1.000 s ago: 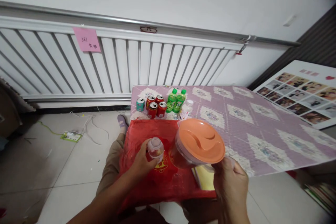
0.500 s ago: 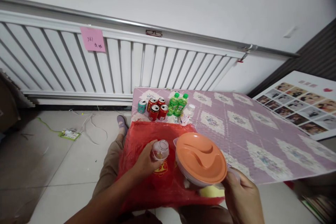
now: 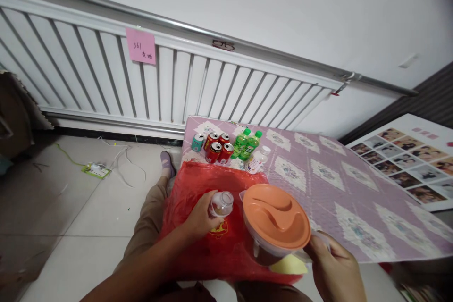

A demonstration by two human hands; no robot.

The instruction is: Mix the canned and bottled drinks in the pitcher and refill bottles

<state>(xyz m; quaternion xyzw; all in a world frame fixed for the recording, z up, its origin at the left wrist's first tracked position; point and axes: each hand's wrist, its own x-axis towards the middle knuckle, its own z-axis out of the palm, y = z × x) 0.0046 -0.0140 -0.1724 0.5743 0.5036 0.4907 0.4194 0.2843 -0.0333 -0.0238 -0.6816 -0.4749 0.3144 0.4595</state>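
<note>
My left hand (image 3: 198,221) grips a small clear bottle (image 3: 221,204), tilted with its open mouth toward the right, above a red plastic bag (image 3: 191,188) spread on the near end of the table. My right hand (image 3: 334,264) holds the handle of a clear pitcher with an orange lid (image 3: 276,217), just right of the bottle. The pitcher hangs over the bag's right edge and a yellow item (image 3: 290,265).
Several drink cans (image 3: 216,147), two green bottles (image 3: 247,143) and a small white bottle (image 3: 258,159) stand at the far left of the purple patterned tablecloth (image 3: 339,184). A white radiator (image 3: 106,80) lines the wall. A photo board (image 3: 410,160) leans at right. Cables lie on the tiled floor.
The pitcher has come down from a tilted pose to nearly level and lower over the bag. The bottle stays in my left hand, shifted slightly right. The view has turned left.
</note>
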